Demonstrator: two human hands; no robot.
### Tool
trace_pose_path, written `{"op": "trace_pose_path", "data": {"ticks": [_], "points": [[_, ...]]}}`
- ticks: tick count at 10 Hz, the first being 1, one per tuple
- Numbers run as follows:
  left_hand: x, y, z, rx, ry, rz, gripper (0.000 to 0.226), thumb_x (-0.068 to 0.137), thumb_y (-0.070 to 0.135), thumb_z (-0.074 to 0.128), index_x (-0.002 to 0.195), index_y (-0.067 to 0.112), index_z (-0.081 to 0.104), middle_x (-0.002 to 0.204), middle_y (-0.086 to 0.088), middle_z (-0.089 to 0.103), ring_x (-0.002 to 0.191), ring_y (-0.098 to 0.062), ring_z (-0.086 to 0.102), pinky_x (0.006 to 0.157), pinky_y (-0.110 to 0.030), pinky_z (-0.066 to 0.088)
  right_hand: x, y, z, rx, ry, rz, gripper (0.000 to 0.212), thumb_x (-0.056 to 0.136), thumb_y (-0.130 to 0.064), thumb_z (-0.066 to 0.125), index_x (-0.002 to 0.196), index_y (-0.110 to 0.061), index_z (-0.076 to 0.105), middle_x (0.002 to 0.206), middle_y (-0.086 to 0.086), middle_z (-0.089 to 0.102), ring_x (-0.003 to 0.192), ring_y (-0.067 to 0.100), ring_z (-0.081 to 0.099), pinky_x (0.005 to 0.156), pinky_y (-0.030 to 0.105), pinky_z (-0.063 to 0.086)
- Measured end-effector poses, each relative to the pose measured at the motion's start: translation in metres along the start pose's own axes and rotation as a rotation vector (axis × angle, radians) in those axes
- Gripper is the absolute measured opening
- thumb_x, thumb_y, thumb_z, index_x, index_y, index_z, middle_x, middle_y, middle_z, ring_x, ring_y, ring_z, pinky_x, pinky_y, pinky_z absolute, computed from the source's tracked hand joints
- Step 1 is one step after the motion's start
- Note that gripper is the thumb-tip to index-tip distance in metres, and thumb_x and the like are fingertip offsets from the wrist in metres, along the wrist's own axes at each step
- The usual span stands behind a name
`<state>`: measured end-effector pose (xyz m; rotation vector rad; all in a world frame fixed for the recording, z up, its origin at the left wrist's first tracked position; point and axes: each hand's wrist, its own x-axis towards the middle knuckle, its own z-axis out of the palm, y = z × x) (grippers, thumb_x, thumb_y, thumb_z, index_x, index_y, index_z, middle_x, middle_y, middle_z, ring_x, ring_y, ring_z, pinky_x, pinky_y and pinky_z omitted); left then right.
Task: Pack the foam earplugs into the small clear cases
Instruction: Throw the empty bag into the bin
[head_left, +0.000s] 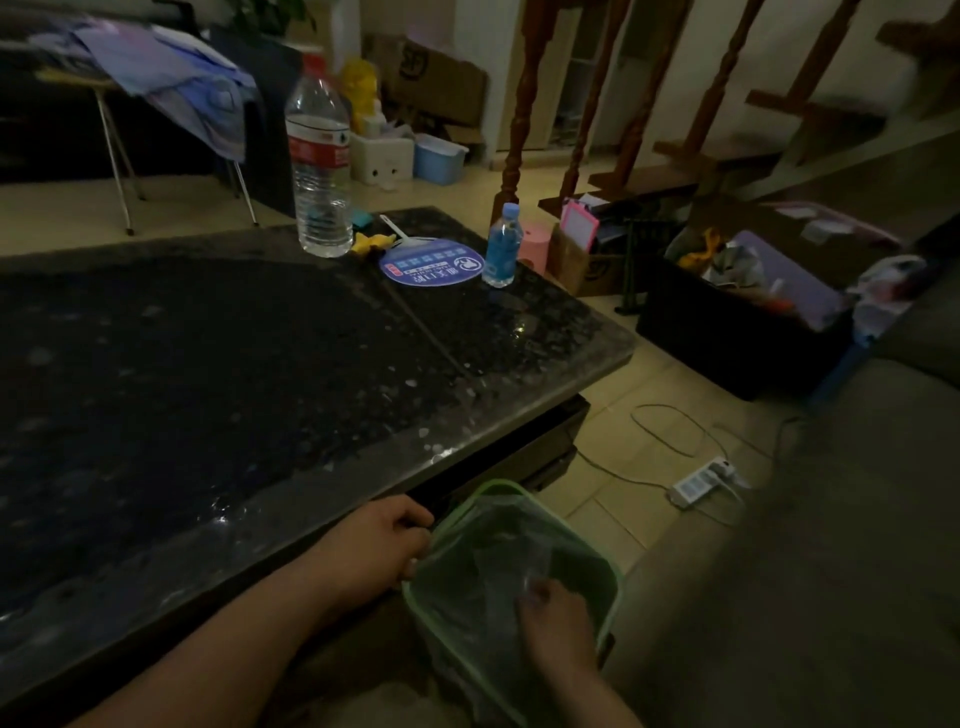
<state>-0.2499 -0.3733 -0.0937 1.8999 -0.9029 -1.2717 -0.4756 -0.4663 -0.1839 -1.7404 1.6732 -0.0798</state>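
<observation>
No foam earplugs or small clear cases show in this dim view. A green-rimmed bin (576, 538) lined with a clear plastic bag (488, 566) stands on the floor between the table's near corner and the sofa. My left hand (376, 543) reaches past the table edge, and its fingers curl over the bin's left rim. My right hand (556, 626) is down inside the bin, fingertips pinching a fold of the clear plastic bag. What lies in the bin under the plastic is too dark to make out.
The dark granite table (234, 395) carries a large water bottle (318, 156), a small blue bottle (502, 248) and a round blue fan (431, 266) at its far side. A power strip (701, 480) with cables lies on the floor. A black box (737, 332) and the sofa (841, 571) stand to the right.
</observation>
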Motion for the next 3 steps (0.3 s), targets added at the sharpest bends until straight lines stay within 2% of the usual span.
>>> {"op": "trace_pose_path", "data": {"ticks": [1, 2, 3], "points": [[0.0033, -0.0022, -0.0001, -0.002, 0.005, 0.004, 0.018, 0.103, 0.023, 0.066, 0.119, 0.031, 0.069, 0.097, -0.004, 0.081, 0.088, -0.020, 0.077, 0.078, -0.036, 0.064, -0.0038, -0.0018, -0.0036, -0.136, 0.053, -0.049, 0.037, 0.111, -0.039, 0.046, 0.131, -0.020, 0.071, 0.136, 0.007, 0.069, 0.130, 0.029, 0.060, 0.107, 0.037, 0.046], [0.0027, -0.0021, -0.0012, -0.018, -0.004, -0.004, 0.018, 0.104, 0.023, 0.065, 0.120, 0.030, 0.068, 0.099, -0.005, 0.081, 0.090, -0.020, 0.077, 0.081, -0.036, 0.064, -0.0024, 0.0008, -0.0050, -0.091, 0.120, -0.019, 0.033, 0.109, -0.040, 0.050, 0.128, -0.020, 0.067, 0.134, 0.008, 0.065, 0.128, 0.031, 0.059, 0.106, 0.039, 0.046], [-0.0027, 0.0038, -0.0017, -0.011, 0.011, 0.010, 0.018, 0.105, 0.020, 0.063, 0.121, 0.026, 0.067, 0.103, -0.008, 0.079, 0.088, -0.019, 0.075, 0.079, -0.035, 0.062, -0.0023, -0.0022, -0.0083, 0.080, 0.192, 0.021, 0.017, 0.106, -0.038, 0.058, 0.114, -0.024, 0.063, 0.122, 0.004, 0.060, 0.114, 0.026, 0.060, 0.093, 0.037, 0.047]]}}
